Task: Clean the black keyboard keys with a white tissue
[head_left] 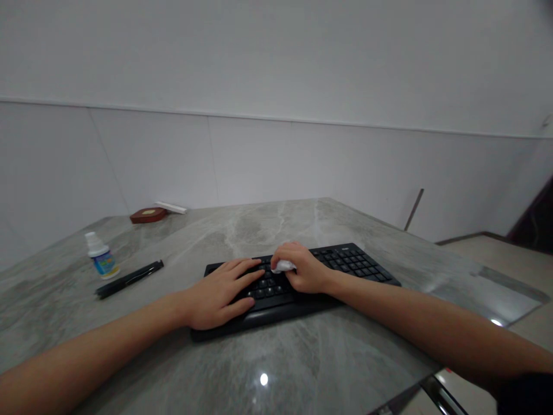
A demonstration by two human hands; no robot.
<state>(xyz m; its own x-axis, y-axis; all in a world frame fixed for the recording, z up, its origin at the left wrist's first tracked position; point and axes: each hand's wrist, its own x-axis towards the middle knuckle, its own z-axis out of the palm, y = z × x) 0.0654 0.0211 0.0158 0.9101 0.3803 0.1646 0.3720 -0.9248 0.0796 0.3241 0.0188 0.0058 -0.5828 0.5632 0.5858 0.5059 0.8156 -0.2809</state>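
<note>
A black keyboard [358, 262] lies at a slant on the grey marbled table. Across its left end rests my left hand [220, 294], flat with the fingers spread over the keys. My right hand [302, 270] is closed around a crumpled white tissue or wipe [284, 266] and presses it onto the middle keys. Most of the white piece is hidden inside the fingers. The keys under both hands are covered from view.
Left of the keyboard are a black pen-like stick [129, 279] and a small white bottle [102, 256] with a blue label. A reddish-brown box [148, 215] and a white flat piece [171, 207] lie by the wall [259, 161]. The marbled tabletop [276, 225] has a glossy surface.
</note>
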